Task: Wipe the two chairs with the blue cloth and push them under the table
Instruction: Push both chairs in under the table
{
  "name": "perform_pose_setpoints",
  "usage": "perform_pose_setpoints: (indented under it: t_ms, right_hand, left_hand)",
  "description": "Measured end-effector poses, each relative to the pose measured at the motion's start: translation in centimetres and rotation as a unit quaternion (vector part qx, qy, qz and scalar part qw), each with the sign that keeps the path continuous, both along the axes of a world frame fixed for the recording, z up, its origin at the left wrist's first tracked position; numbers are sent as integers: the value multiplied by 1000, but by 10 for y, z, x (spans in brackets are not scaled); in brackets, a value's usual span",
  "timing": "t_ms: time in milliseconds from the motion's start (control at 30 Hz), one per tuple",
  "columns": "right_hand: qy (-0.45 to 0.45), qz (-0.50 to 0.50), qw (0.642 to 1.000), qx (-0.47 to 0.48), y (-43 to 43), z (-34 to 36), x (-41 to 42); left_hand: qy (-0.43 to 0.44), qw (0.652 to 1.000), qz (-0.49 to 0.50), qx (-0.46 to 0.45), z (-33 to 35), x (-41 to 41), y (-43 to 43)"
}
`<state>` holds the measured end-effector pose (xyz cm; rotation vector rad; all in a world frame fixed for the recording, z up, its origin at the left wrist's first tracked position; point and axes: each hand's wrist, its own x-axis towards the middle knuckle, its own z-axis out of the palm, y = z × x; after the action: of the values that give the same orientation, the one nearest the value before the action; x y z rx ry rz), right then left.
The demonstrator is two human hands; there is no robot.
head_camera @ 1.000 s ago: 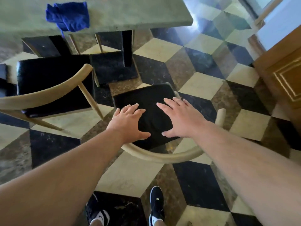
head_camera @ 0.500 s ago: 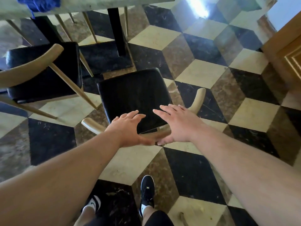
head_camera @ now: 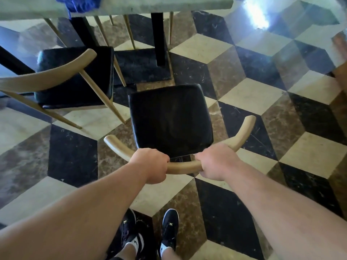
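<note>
A chair with a black padded seat [head_camera: 170, 119] and a curved wooden backrest [head_camera: 185, 167] stands in front of me on the tiled floor. My left hand [head_camera: 151, 164] grips the backrest left of its middle. My right hand [head_camera: 216, 162] grips it right of the middle. A second chair [head_camera: 75, 76] of the same kind stands to the left, its seat partly under the table. The blue cloth [head_camera: 79, 3] lies on the grey table [head_camera: 150, 3] at the top left, hanging slightly over the edge.
Black table legs [head_camera: 158, 38] and a dark base plate [head_camera: 142, 66] stand between the chair and the table. Thin wooden legs of other chairs show under the table. A wooden door [head_camera: 340, 72] is at the right edge. My shoes [head_camera: 170, 228] stand behind the chair.
Both hands went from open and hovering over the seat's back edge to gripping the wooden backrest. The view has shifted, so the chair sits more centrally in front of me.
</note>
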<state>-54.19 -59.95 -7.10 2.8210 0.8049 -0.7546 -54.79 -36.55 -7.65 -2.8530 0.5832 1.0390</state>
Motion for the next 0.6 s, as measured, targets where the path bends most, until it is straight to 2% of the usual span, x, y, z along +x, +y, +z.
perform_pose_setpoints:
  t_ms: [600]
  right_hand:
    - [-26,-25,999,-12,21,-14,98]
  left_hand:
    - [-4,1000,-1,-26,-5,99,23]
